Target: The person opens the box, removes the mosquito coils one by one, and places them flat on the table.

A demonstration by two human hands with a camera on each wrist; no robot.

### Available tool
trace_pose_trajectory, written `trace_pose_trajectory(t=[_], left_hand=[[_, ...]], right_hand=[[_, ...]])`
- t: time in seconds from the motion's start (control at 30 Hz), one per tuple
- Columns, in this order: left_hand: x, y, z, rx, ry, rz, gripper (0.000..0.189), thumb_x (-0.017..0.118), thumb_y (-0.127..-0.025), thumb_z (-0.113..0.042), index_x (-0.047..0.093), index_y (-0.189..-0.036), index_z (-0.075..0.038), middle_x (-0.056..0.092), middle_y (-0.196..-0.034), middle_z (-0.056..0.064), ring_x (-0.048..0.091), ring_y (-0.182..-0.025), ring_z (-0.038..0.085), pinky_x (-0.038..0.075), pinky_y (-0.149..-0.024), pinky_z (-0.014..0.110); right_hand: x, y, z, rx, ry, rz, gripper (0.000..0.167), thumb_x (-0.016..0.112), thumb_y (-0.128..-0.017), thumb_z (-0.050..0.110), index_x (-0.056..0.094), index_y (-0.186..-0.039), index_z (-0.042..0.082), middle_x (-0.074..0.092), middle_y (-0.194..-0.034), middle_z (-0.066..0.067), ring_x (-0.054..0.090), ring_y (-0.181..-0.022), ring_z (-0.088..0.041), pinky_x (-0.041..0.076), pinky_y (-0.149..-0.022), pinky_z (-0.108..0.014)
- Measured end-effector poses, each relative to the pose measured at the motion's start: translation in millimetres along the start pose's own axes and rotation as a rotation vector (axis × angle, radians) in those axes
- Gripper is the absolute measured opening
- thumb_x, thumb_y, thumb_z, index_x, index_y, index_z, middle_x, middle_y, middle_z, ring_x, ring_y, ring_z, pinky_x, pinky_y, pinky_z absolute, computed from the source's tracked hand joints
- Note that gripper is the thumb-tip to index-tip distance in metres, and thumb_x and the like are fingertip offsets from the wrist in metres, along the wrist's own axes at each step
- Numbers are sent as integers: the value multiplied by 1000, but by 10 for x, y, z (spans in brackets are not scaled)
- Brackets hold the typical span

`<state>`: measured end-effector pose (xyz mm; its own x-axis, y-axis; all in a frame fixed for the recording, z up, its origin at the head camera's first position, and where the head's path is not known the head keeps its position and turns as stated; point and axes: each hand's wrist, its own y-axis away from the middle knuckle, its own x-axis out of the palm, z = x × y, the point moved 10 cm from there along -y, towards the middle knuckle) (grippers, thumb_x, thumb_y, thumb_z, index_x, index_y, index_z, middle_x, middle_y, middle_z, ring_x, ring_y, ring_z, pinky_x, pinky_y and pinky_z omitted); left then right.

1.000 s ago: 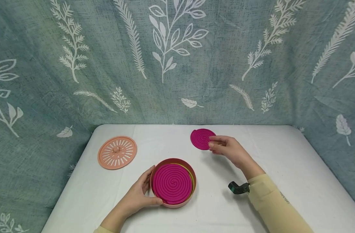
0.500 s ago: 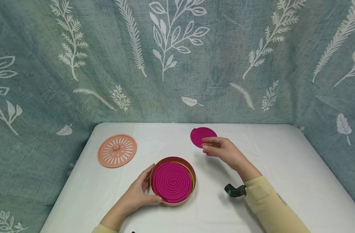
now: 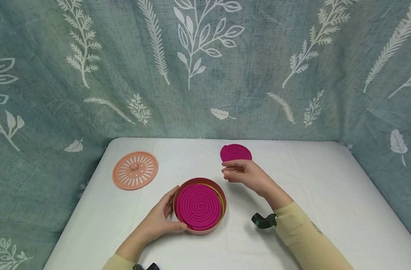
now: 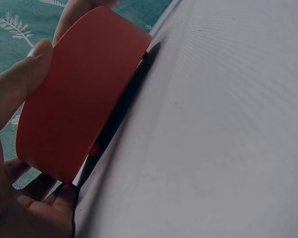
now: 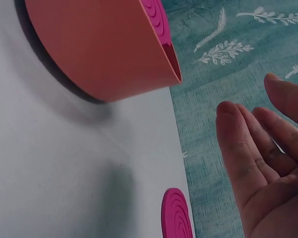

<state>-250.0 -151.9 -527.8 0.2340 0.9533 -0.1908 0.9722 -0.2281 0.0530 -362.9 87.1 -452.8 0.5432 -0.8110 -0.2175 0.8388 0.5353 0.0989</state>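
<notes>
A round terracotta container (image 3: 200,231) stands on the table, and my left hand (image 3: 160,220) grips its left side. In the left wrist view the thumb and fingers curl round the container wall (image 4: 82,91). A magenta spiral coil (image 3: 199,206), like a mosquito coil, lies inside it, with a yellow-green edge (image 3: 221,200) showing at its right. A second magenta coil (image 3: 235,151) lies flat on the table behind. My right hand (image 3: 247,175) hovers in front of this coil, overlapping its near edge in the head view. Its fingers are relaxed and hold nothing.
A slotted peach lid (image 3: 135,170) with a small ring knob lies at the back left of the white table (image 3: 188,155). A patterned green cloth (image 3: 205,112) hangs behind the table's far edge. Black wrist cameras (image 3: 263,221) sit near both cuffs.
My right hand has moved left and slightly nearer, away from the right side of the far coil. My left hand keeps its hold on the container. The head view has tilted slightly up.
</notes>
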Motion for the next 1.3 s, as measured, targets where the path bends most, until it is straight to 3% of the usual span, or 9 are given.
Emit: trace_pose_trajectory(t=[0.63, 0.93, 1.3], left_hand=[[-9, 3, 5, -11, -8, 7, 121, 97, -61, -25, 24, -158, -19, 29, -158, -1, 26, -145, 15, 27, -113, 20], [16, 17, -39, 29, 22, 29, 116, 95, -65, -22, 24, -157, -18, 31, -157, 1, 26, -145, 17, 25, -115, 24], [10, 4, -17, 9, 16, 14, 119, 97, -62, -24, 25, -157, -20, 32, -156, -3, 29, -144, 12, 26, -114, 21]], right_hand=[[544, -160, 43, -8, 149, 128, 44, 74, -91, 32, 65, -129, 12, 70, -116, -6, 66, -105, -16, 57, -91, -33], [680, -185, 56, -11, 214, 155, 47, 74, -90, 37, 65, -130, 15, 69, -116, -1, 65, -106, -12, 57, -90, -29], [736, -173, 73, -17, 238, 197, 48, 73, -91, 33, 63, -133, 14, 68, -119, -1, 63, -109, -11, 55, -93, -30]])
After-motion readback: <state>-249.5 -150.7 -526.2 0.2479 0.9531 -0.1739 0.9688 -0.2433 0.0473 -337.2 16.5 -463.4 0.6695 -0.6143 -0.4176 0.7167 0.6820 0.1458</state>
